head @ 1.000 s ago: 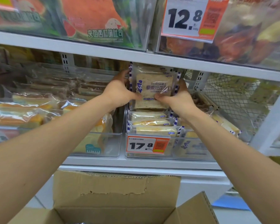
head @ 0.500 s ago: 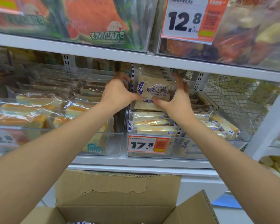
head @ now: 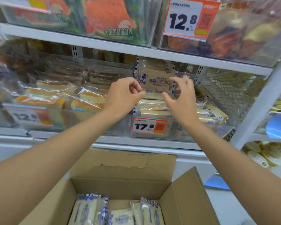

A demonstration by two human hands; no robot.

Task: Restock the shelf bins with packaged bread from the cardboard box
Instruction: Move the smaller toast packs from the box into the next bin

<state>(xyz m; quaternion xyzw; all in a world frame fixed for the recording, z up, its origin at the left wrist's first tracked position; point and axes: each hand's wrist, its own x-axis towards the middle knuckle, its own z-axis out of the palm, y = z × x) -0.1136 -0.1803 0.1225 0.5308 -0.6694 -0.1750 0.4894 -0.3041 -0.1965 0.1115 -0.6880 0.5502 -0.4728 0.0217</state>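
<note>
A packaged bread slice [head: 156,83] with blue print stands upright on a stack of like packages in the clear shelf bin [head: 173,132] marked 17.8. My left hand [head: 122,96] and my right hand [head: 181,95] hover just in front of it, fingers curled and apart, holding nothing. Below, the open cardboard box [head: 123,185] holds several more bread packages [head: 115,211] with blue-and-white edges.
A neighbouring bin [head: 60,117] to the left holds orange-crusted bread packs. The upper shelf [head: 136,49] carries watermelon-print toast bags and a 12.8 price tag [head: 186,20]. A wire mesh basket [head: 229,93] sits at the right, beside a white upright post [head: 263,98].
Both hands have let go of the upright bread package and drawn back toward me. The view has tilted down, showing the packages inside the box.
</note>
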